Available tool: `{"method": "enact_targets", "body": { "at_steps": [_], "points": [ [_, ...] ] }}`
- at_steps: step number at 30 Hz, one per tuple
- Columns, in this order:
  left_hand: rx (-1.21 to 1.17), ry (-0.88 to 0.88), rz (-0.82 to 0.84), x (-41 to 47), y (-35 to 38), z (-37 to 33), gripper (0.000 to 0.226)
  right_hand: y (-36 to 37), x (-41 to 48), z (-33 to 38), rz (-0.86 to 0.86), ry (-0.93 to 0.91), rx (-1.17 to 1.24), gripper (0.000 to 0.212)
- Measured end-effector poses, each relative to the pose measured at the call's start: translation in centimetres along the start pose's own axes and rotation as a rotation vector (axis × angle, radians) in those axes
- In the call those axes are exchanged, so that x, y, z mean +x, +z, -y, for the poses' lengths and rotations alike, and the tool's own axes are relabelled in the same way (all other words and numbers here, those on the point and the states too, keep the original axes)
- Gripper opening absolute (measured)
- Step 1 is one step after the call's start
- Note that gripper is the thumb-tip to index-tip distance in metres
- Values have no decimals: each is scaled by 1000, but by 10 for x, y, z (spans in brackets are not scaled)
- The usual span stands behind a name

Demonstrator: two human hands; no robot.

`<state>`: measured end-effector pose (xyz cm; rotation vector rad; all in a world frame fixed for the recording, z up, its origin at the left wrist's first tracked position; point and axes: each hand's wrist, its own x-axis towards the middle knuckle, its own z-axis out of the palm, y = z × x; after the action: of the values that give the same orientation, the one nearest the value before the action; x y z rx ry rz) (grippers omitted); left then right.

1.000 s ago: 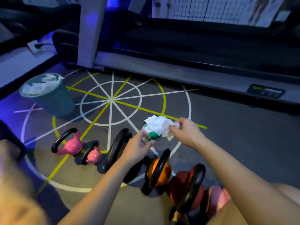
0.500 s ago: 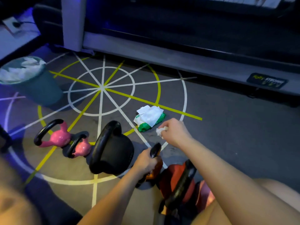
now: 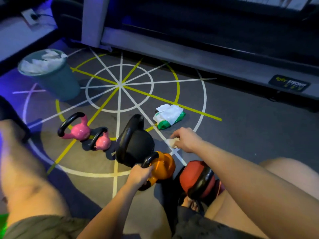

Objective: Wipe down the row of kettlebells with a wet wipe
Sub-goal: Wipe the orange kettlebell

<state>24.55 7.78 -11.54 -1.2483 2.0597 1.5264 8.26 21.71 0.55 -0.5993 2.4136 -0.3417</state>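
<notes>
Wipe pack (image 3: 170, 116) now dropped on floor; left hand (image 3: 140, 175) grips orange kettlebell (image 3: 164, 167) handle, right hand (image 3: 187, 140) pinches wipe (image 3: 172, 142): wiping likely next.

Centre frame, the orange kettlebell (image 3: 163, 167) has a smooth, glossy coating; the black kettlebell (image 3: 138, 145) above it looks matt. At left, two pink kettlebells (image 3: 81, 131) shine. The wipe (image 3: 172, 143) right of centre seems soft, cloth-like. The wipe pack (image 3: 170, 116) is shiny plastic. The floor (image 3: 241, 135) is matt.

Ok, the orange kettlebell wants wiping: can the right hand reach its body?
Probably yes: the right hand, pinching the wipe, hovers beyond the orange kettlebell, nothing between; the left hand grips only its handle.
</notes>
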Motion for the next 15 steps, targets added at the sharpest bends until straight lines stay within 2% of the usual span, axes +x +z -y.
{"method": "enact_targets", "body": {
  "at_steps": [4,7,10,13,15],
  "points": [
    [-88,-1,9,-13,1,9,27,14,-6,10,-7,11,-100,22],
    [-20,27,56,-20,-1,4,26,24,-10,22,23,74,-103,20],
    [75,79,80,-18,-7,6,36,52,-11,35,-70,183,85,27],
    [164,130,127,-22,-13,5,25,81,-14,42,-244,283,298,26],
    [211,144,136,-23,-20,9,24,88,-15,40,-288,318,348,25]
  ]
}}
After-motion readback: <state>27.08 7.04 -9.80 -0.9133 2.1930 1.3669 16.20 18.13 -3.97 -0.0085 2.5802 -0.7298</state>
